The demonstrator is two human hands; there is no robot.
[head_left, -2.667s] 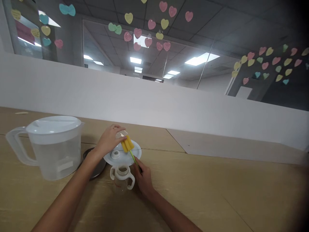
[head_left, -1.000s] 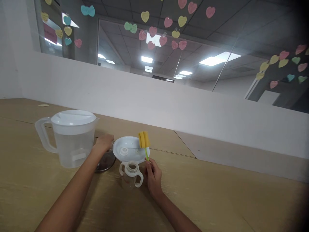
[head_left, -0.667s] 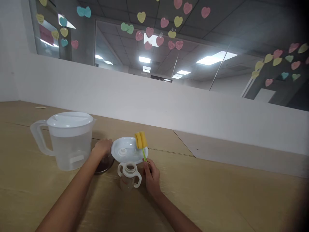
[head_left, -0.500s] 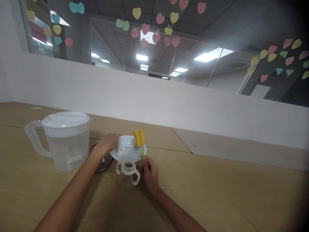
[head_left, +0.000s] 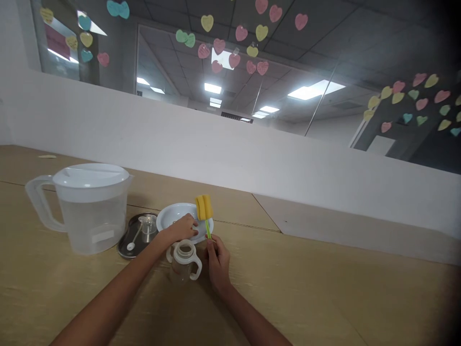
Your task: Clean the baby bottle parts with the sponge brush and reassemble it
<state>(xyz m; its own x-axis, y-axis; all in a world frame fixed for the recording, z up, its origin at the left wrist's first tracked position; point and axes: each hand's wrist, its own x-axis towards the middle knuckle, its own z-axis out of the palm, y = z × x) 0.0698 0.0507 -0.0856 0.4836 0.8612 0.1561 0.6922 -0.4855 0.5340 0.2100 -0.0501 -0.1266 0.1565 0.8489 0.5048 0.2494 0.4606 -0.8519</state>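
Note:
My right hand [head_left: 218, 262] is closed around the green handle of a bottle brush with a yellow sponge head [head_left: 204, 207], held upright. My left hand [head_left: 184, 227] reaches over a white bowl [head_left: 167, 211], its fingers bent and slightly apart. I make out nothing between them, though the palm side is hidden. Just in front of the bowl stands a clear baby bottle [head_left: 181, 269], uncapped, with a white two-handled collar. My left forearm passes behind and beside it.
A lidded translucent pitcher [head_left: 94, 216] stands at the left. Between it and the bowl lies a dark metal tray [head_left: 126, 235], holding a small clear cup [head_left: 148, 230] and a thin straw with a round white end [head_left: 130, 246]. A white wall [head_left: 230, 154] rises behind the table.
My left hand has moved right, from the bowl's left rim to over its inside, uncovering the tray. My right hand still holds the brush. The view has shifted slightly.

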